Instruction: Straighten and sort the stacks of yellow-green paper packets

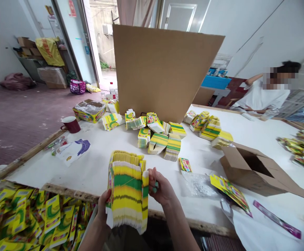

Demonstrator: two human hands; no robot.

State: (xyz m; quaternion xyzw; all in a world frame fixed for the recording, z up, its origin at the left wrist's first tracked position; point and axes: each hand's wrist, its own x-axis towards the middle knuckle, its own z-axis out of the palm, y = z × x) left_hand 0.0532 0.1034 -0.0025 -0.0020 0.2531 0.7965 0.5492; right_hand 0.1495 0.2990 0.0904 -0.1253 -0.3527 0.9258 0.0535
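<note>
Hands both on one thick stack of flat yellow-and-green printed cartons [127, 190], held upright at near edge of white-topped wooden desk [96, 167]. Left hand [103, 205] wrapped round stack's lower left side, fingers closed on it; right hand [161, 188] pinches upper right corner, thumb and fingertips closed on outer sheets. Stack hangs partly over desk edge, bottom not resting on anything I can see.

Risks, judged from grip:
- Stack is fat, sheets loose and glossy-looking. Grip is at the sides only, so middle sheets could slide out downward and fan onto lap or floor.
- Top edge already splays toward far side; if right-hand pinch eases, outer cartons prob peel off.
- Bin of loose yellow-green flat cartons [23, 219] sits near left, just beside left forearm. Dropped sheets would mix in w/ those, count lost.

Round about: smaller bundles of same cartons [162, 139] mid-desk, apart from hands. Clear plastic bag [199, 183] and fanned yellow cards [230, 190] right of right hand, near; an elbow swing could sweep them. Open brown cardboard box lying on its side [251, 170] further right. Dark red mug [71, 124] far left, well apart, no spill threat now. Tall brown cardboard sheet [162, 69] stands upright far side; looks unsupported from here, can't tell what props it.

Another person [264, 94] seated far right, not close.
</note>
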